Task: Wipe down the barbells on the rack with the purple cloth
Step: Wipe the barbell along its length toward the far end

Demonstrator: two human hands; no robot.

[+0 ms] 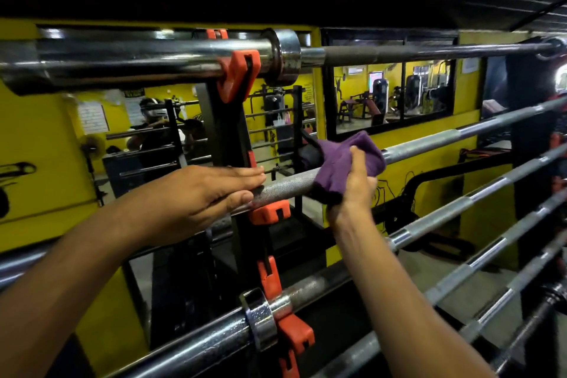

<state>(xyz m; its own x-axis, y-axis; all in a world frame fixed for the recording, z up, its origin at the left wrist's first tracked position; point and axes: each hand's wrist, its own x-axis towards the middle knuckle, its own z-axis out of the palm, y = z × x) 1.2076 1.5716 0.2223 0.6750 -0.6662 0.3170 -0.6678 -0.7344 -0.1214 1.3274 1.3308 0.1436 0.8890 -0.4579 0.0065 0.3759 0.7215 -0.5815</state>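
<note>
**Cloth on the middle bar, ready to slide**

The bar being wiped runs long and slanted, low at the left and rising to the right. It rests in an orange hook on the rack post.

The right hand grips the purple cloth, which is wrapped over this bar just right of the orange hook. The left hand lies on the bar right at the hook. Its fingers are straight over the top and its thumb sits below, so it steadies the bar more than it grabs it.

The right hand is the one with the cloth, so it is nearer to the long bare part of the bar that goes on to the right. I think the next wipe should slide along the bar that way. Going left, the hook and the left hand are in the way.

Above the hook hangs a thick shiny bar. Below it lie more bars, close together. They leave little room for the elbow.
</note>
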